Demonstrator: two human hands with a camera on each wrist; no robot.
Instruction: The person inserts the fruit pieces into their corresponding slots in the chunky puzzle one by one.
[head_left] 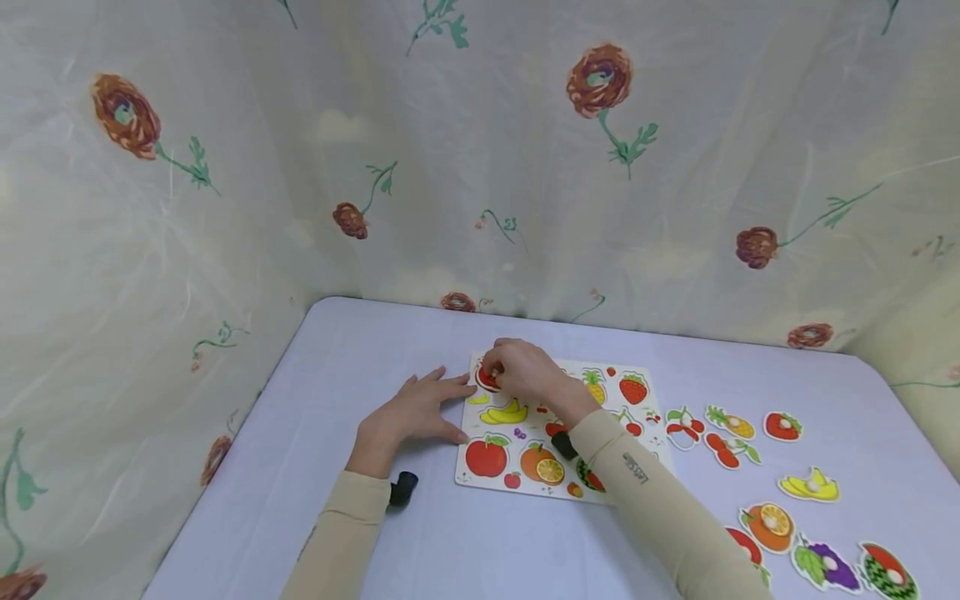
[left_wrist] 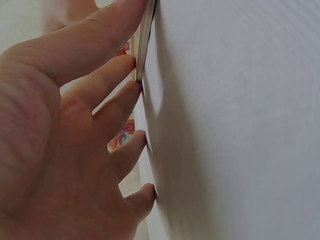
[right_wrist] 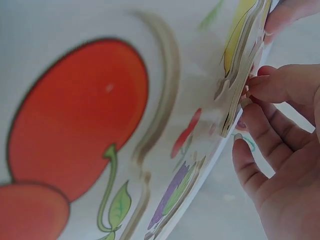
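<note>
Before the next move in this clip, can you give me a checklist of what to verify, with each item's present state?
1. Left hand touching the puzzle board at its left edge: ok.
2. Right hand pinching the red piece at the board's far left corner: ok.
3. That piece fully seated in a recess: cannot tell, fingers cover much of it.
4. All loose pieces uncovered: not ok, the right sleeve partly hides a red fruit piece from the head view.
5. Banana piece lying knob up on the table: ok.
</note>
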